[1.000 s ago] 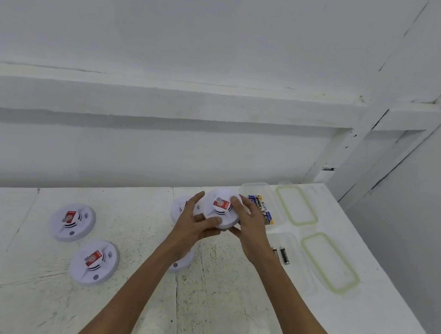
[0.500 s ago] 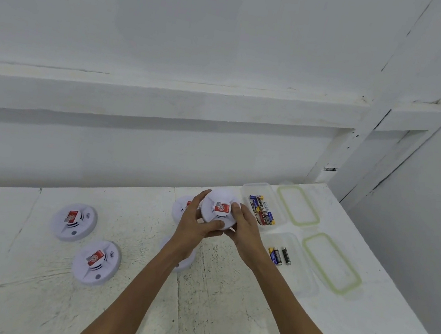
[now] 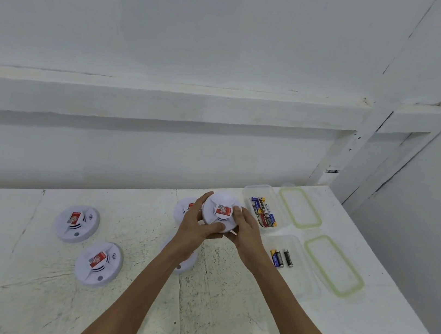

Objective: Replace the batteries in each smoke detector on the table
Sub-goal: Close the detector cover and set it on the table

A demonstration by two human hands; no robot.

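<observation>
Both hands, left hand (image 3: 195,227) and right hand (image 3: 244,232), curl round the raised smoke detector (image 3: 220,214); a twist might slip it onto the table (image 3: 235,306) below.

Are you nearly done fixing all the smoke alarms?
Not nearly. Three loose batteries lie in the near tub, so maybe one is done. The left hand and right hand hold one smoke detector, not yet opened. Four other detectors wait on the table, two half hidden.
</observation>
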